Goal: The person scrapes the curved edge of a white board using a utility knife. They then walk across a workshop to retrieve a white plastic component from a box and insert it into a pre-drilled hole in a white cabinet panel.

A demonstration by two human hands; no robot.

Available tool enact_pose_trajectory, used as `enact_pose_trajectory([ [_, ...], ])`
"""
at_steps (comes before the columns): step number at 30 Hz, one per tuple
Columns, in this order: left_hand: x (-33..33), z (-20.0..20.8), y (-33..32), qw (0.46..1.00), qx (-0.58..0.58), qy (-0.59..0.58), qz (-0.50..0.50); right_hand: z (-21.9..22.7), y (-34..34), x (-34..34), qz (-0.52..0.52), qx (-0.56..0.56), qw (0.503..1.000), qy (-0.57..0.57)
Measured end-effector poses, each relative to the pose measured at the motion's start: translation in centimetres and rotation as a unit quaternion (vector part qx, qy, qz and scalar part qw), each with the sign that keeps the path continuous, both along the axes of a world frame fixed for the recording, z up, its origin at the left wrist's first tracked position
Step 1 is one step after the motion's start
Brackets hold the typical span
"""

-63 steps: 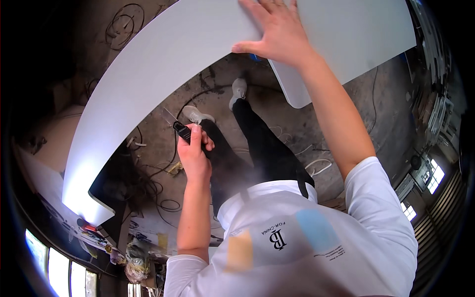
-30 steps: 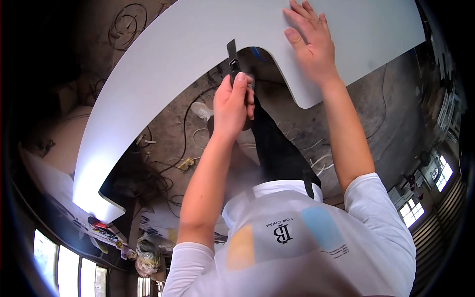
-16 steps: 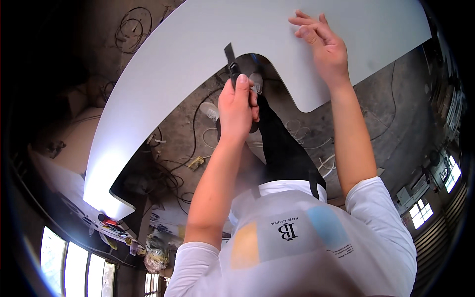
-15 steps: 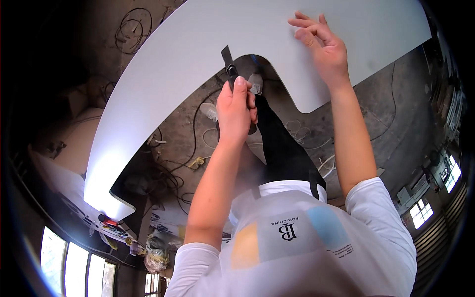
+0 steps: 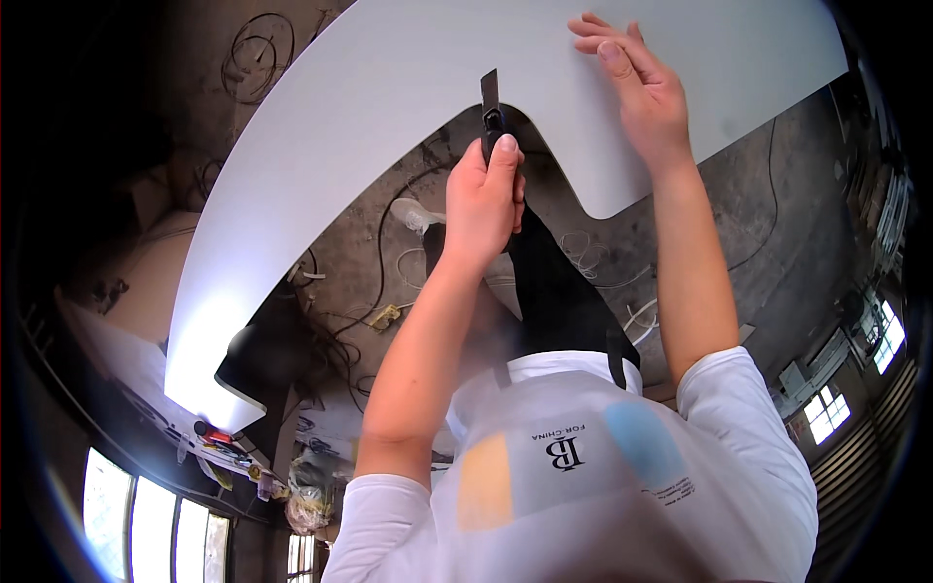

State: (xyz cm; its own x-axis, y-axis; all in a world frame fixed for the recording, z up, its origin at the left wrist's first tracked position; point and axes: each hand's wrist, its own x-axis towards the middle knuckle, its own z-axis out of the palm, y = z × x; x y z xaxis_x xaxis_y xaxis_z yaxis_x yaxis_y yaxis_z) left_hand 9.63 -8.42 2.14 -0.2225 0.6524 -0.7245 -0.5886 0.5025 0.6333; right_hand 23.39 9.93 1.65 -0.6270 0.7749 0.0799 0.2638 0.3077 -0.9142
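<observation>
My left hand (image 5: 483,199) is wrapped round the black handle of a tool with a flat, dark blade (image 5: 490,89). Its thumb lies along the top of the handle, and the blade points away from me. The blade overlaps the rounded inner corner of a large pale grey curved panel (image 5: 321,146); whether it touches the edge I cannot tell. Over the right part of the panel is my right hand (image 5: 649,97), fingers stretched out and holding nothing. Contact between those fingers and the surface is unclear.
Loose cables (image 5: 381,253) lie on the concrete floor round my feet, with a coiled black cable (image 5: 258,58) at the far left. Near the panel's left tip, a red and black item (image 5: 219,436) sits among small things. Long metal pieces (image 5: 892,219) are stacked at the right.
My left hand has moved right and slightly away from me with the bladed tool, from the panel's left inner edge to its rounded corner. My right hand has barely shifted.
</observation>
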Motion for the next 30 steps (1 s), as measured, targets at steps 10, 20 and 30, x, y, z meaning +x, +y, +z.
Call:
enact_pose_trajectory([
  [10, -0.2, 0.8, 0.3, 0.992, -0.004, -0.012, -0.127, 0.4, 0.1, 0.1, -0.044, -0.057, 0.997, -0.040],
  [20, -2.1, 0.0, -0.4, 0.992, -0.003, -0.019, -0.125, 1.4, -0.1, -0.2, -0.047, -0.034, 0.997, -0.050],
  [30, -2.6, 0.5, -4.3, 0.988, 0.020, -0.142, -0.051, 1.5, -2.0, -1.8, 0.000, 0.210, 0.954, -0.214],
])
